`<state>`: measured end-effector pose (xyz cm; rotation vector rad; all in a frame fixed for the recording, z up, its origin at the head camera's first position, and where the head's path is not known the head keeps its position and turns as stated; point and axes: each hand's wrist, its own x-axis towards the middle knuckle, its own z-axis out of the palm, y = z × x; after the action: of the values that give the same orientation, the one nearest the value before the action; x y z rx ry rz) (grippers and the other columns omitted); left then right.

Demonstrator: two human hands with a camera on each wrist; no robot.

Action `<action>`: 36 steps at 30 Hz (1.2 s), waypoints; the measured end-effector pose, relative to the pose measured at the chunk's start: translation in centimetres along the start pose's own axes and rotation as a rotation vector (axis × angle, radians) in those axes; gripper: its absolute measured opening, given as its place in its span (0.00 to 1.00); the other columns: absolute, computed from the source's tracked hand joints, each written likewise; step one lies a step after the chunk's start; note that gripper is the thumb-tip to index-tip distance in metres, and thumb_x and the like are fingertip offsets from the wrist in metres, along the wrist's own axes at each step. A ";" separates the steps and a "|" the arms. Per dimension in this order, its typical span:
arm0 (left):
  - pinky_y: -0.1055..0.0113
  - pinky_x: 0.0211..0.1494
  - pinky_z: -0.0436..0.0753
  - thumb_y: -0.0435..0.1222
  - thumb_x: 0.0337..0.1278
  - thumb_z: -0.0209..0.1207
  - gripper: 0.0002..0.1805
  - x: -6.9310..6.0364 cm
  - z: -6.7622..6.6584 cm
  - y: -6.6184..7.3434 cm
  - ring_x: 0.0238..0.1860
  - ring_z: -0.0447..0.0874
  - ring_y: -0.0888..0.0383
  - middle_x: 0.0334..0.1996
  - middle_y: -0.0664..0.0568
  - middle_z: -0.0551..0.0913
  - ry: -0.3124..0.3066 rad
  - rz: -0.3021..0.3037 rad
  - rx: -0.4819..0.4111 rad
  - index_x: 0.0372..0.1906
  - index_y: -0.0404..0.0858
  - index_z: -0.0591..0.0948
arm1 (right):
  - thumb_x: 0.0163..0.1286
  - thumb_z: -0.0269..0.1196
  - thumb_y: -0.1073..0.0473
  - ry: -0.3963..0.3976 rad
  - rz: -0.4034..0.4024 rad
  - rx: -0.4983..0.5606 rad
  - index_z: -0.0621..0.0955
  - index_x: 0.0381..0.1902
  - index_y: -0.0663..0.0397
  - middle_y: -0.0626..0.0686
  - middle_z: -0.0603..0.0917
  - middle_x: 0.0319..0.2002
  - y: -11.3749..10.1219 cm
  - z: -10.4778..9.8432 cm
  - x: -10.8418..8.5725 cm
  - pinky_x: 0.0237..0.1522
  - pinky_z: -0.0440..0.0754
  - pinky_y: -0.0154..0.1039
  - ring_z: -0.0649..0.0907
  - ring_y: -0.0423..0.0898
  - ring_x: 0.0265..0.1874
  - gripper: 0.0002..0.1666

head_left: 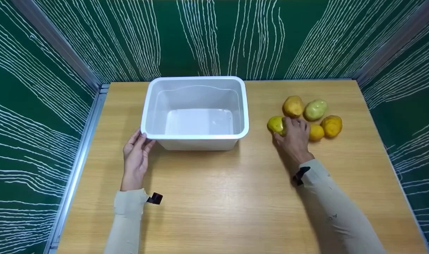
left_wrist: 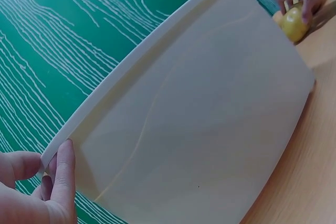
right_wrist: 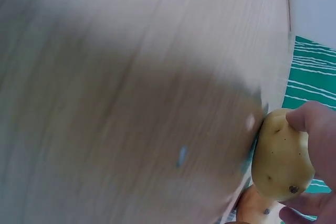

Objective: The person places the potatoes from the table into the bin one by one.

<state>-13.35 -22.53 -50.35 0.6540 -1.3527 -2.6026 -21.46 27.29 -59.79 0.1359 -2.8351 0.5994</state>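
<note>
My left hand (head_left: 135,157) pinches the near-left corner of a white plastic tub (head_left: 200,144), fingers and thumb at its rim. The left wrist view shows this left hand (left_wrist: 44,187) at the rim, beside the tub's wall (left_wrist: 210,103). The tub stands upright with nothing inside. Off to the right, my right hand (head_left: 294,137) grips a smooth yellow-green fruit (head_left: 275,124) with thumb and fingers curled round it. In the right wrist view the same fruit (right_wrist: 281,156) has small dark specks and partly hides behind the right hand (right_wrist: 320,156).
Around the right hand lie a yellow-brown fruit (head_left: 293,106), a pale green one (head_left: 316,109), an orange-yellow one (head_left: 317,132) and a lumpy yellow one (head_left: 331,126). All rest on the wooden table (head_left: 218,197). Green walls with white lines (head_left: 221,38) enclose the back and sides.
</note>
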 end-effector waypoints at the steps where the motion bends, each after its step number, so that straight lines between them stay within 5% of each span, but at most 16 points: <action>1: 0.71 0.61 0.89 0.26 0.81 0.48 0.28 0.0 0.0 0.0 0.51 0.83 0.55 0.60 0.46 0.73 0.000 0.000 -0.003 0.79 0.26 0.60 | 0.65 0.74 0.57 0.009 -0.012 0.001 0.76 0.63 0.67 0.74 0.81 0.58 -0.1 0.0 0.0 0.74 0.62 0.69 0.72 0.73 0.62 0.34; 28: 0.72 0.58 0.90 0.26 0.80 0.50 0.27 0.1 0.0 -0.1 0.48 0.84 0.57 0.56 0.46 0.76 0.011 -0.005 -0.012 0.78 0.26 0.62 | 0.67 0.76 0.56 0.061 -0.113 0.062 0.76 0.67 0.61 0.69 0.78 0.65 -3.2 -4.0 2.0 0.80 0.57 0.68 0.67 0.68 0.69 0.36; 36: 0.72 0.57 0.90 0.25 0.81 0.49 0.28 0.2 -0.1 -0.3 0.50 0.84 0.56 0.59 0.43 0.72 -0.007 0.000 -0.035 0.78 0.24 0.60 | 0.62 0.79 0.58 0.144 -0.196 -0.005 0.77 0.63 0.63 0.70 0.82 0.60 -3.9 -4.7 2.6 0.71 0.67 0.69 0.72 0.70 0.64 0.35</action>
<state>-13.45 -22.46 -50.71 0.6406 -1.3060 -2.6241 -22.46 25.53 -53.46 0.3504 -2.6436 0.5362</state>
